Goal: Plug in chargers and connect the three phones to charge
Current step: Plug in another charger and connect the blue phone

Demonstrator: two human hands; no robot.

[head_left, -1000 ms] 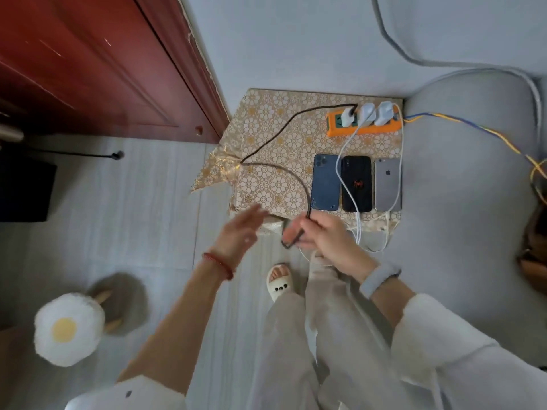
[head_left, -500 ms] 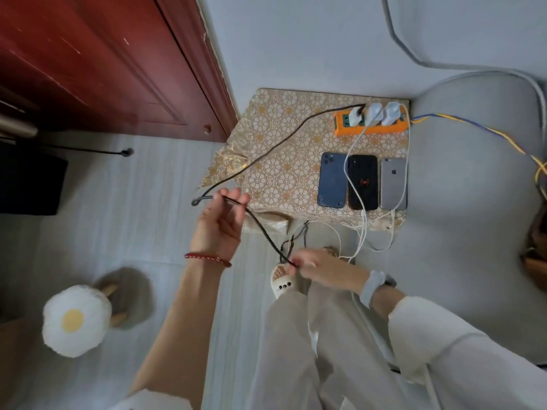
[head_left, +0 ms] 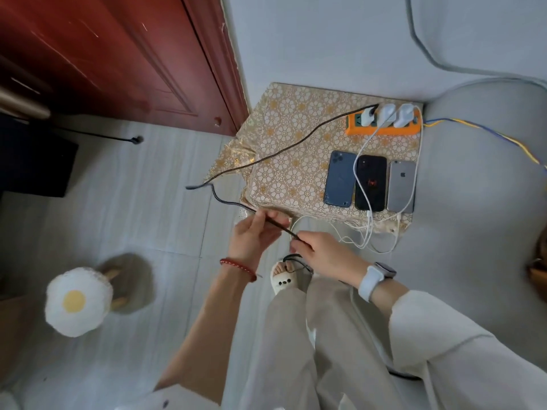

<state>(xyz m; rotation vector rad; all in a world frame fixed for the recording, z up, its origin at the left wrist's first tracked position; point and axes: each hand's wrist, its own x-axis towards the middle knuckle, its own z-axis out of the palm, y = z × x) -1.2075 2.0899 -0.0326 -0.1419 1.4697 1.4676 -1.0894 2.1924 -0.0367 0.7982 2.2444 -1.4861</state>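
Three phones lie face down side by side on the gold-patterned table (head_left: pixel 284 149): a blue phone (head_left: pixel 339 179), a black phone (head_left: pixel 371 182) and a grey phone (head_left: pixel 401 186). Behind them an orange power strip (head_left: pixel 384 130) holds three white chargers. Two white cables run from it over the phones and hang off the front edge. A black braided cable (head_left: pixel 296 140) leads from the leftmost charger off the table's left side. My left hand (head_left: pixel 254 238) and my right hand (head_left: pixel 322 255) both pinch this cable in front of the table. Its free end hangs below my right hand.
A red wooden door (head_left: pixel 118 60) stands to the left. A fried-egg shaped stool (head_left: pixel 77 300) sits on the tiled floor at the lower left. A grey sofa (head_left: pixel 479 202) flanks the table on the right. My slippered foot (head_left: pixel 284 279) is just below the hands.
My left hand has come down and right along the black cable, close to my right hand. The cable's loop now trails out to the left of the table.
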